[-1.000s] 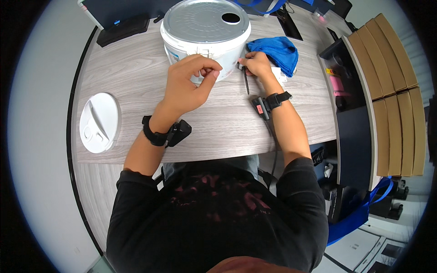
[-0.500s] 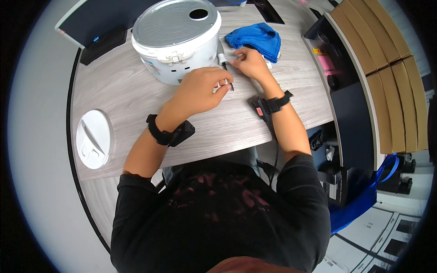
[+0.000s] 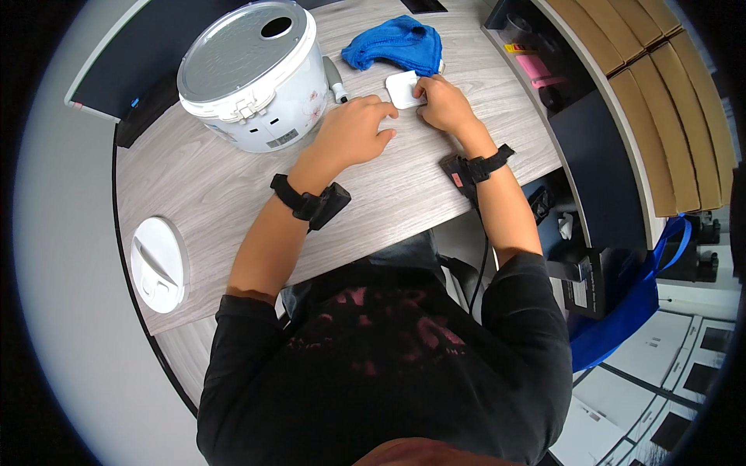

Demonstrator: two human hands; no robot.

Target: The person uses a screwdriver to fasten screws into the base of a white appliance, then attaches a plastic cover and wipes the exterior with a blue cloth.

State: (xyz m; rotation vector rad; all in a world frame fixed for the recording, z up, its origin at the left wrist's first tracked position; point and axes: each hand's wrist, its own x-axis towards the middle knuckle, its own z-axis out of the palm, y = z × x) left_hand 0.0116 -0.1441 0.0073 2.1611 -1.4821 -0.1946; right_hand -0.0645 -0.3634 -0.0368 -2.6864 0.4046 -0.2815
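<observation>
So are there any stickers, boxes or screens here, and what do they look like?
Small grey rectangular label: stuck low on the side of the round white rice cooker, facing the person.
Pink rectangular packet: lies on the dark side shelf to the right of the desk, with a little yellow tag beside it.
Black box with a white label: stands on the floor, right of the person, next to a blue bag.
No screens show.
</observation>
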